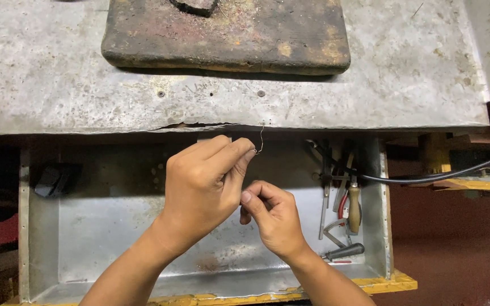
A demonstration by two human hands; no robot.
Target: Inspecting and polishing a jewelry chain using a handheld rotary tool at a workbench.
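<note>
Two bare forearms rise from the bottom edge, nearest the lens. The left hand (pixel 202 190) has its fingers closed in a pinch on a thin bent wire (pixel 261 140), which stands up from thumb and forefinger just below the front edge of the metal-clad bench top (pixel 58 85). The right hand (pixel 272 214) sits just beside and below it, fingers curled in loosely with thumb and forefinger tips together; whether they grip anything cannot be told.

Both hands hover over one open, metal-lined drawer (pixel 103 226) with a yellow-painted front rim. In its right end lies a cluster of hand tools (pixel 341 198): one with a wooden handle, one with red grips, one with a dark handle, and a few slim steel ones too tangled to count. One dark object (pixel 55 180) rests at the drawer's left end.

On the bench top lies one worn, stained rectangular block (pixel 228 34). One black cable (pixel 443 173) runs in from the right. No packages, labels or signs show.
</note>
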